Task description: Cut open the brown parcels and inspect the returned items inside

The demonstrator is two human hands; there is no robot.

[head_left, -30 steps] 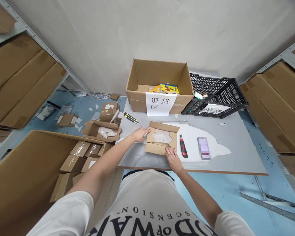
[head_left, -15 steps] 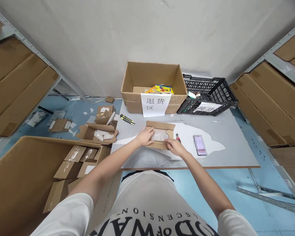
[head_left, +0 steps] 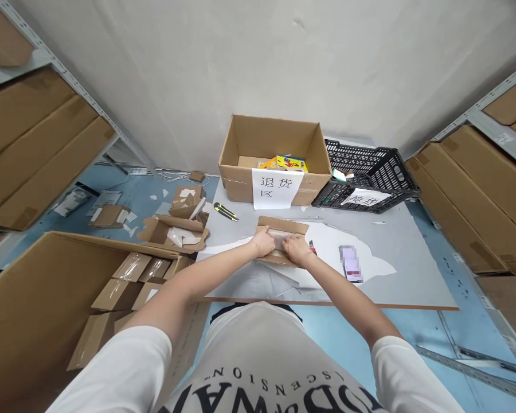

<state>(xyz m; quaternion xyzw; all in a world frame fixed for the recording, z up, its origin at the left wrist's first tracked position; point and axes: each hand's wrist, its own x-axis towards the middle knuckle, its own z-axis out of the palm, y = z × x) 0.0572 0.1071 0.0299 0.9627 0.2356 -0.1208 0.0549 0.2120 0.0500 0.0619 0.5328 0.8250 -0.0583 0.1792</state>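
The small cardboard mailer box [head_left: 282, 241] is gripped on its near edge by the left hand [head_left: 264, 242] and right hand [head_left: 296, 249], fingers closed over it. It lies on the grey table [head_left: 413, 258], in front of the open carton [head_left: 275, 158]. A red box cutter [head_left: 312, 246] lies just right of the mailer, a yellow one [head_left: 226, 211] to its far left.

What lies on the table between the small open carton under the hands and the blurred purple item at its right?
In the head view, a red utility knife lies between the small open carton and the blurred purple item, partly hidden by the right hand.
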